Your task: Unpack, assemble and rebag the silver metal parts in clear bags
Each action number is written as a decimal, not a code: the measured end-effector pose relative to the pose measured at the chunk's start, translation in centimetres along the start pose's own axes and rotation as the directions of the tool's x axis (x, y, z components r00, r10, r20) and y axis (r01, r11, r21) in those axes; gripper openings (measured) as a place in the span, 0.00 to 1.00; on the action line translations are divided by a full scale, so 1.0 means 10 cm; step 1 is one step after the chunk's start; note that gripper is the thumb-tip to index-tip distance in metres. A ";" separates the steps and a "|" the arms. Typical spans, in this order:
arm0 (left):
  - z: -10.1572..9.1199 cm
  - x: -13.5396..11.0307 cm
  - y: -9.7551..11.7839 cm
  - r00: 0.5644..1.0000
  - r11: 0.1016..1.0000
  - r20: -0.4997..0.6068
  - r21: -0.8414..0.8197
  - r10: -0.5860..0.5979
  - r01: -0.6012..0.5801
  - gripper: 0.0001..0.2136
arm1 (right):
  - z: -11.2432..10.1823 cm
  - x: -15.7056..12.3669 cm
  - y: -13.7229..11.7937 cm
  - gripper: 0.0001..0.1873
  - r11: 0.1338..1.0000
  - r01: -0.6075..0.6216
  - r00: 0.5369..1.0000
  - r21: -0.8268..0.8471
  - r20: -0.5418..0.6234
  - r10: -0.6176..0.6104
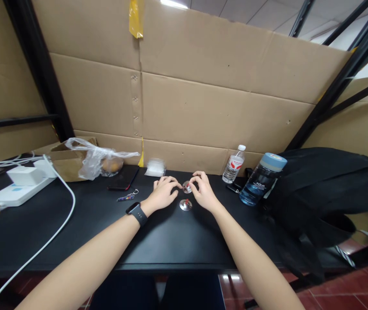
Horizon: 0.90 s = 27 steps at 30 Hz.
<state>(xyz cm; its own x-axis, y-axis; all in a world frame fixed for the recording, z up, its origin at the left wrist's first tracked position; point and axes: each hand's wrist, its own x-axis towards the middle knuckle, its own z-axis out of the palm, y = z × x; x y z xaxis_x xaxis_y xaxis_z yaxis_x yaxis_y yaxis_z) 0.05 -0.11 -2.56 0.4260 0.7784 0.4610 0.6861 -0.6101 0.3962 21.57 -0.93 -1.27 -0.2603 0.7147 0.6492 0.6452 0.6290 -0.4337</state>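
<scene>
Both my hands rest on the black table (171, 237), fingers curled toward each other. My left hand (163, 192), with a black watch on the wrist, and my right hand (202, 190) pinch a small round clear piece (187, 187) with a red spot between their fingertips. A second small round shiny piece (185, 204) with a red mark lies on the table just below, between my hands.
At the left: a white power strip (19, 189) with cable, a cardboard box (67, 161) with a plastic bag, a dark phone (124, 177), a keychain (126, 197). At the right: a small water bottle (233, 164), a blue bottle (261, 178), a black bag (319, 193). Cardboard walls behind.
</scene>
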 end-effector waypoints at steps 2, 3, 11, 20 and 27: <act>-0.02 0.02 -0.03 0.999 0.999 -0.030 0.037 -0.026 0.027 0.13 | 0.03 0.00 0.10 0.04 0.998 -0.002 1.000 -0.056 0.020 0.004; -0.05 0.02 -0.05 0.999 0.997 -0.042 0.061 -0.035 0.037 0.13 | 0.05 0.00 0.15 0.04 0.997 -0.007 0.999 -0.082 0.039 0.011; -0.32 0.05 -0.34 0.997 0.977 0.080 0.212 -0.007 -0.010 0.07 | 0.01 0.02 0.30 0.06 0.987 -0.073 0.969 -0.141 0.224 0.103; -0.30 0.04 -0.37 0.989 0.979 0.140 0.191 0.044 -0.071 0.02 | -0.46 0.00 0.42 0.24 0.983 -0.132 0.859 -0.126 0.481 0.177; -0.30 0.03 -0.37 0.986 0.980 0.153 0.177 0.066 -0.093 0.04 | -0.51 0.01 0.41 0.24 0.981 -0.172 0.822 -0.085 0.537 0.191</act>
<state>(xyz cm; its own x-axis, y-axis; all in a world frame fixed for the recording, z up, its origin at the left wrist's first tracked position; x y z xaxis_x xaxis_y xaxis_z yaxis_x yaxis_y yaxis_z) -4.10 1.93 -1.51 0.5557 0.7496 0.3594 0.7370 -0.6443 0.2043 27.87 0.18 0.23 -0.4761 0.8718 0.1152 0.7394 0.4678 -0.4841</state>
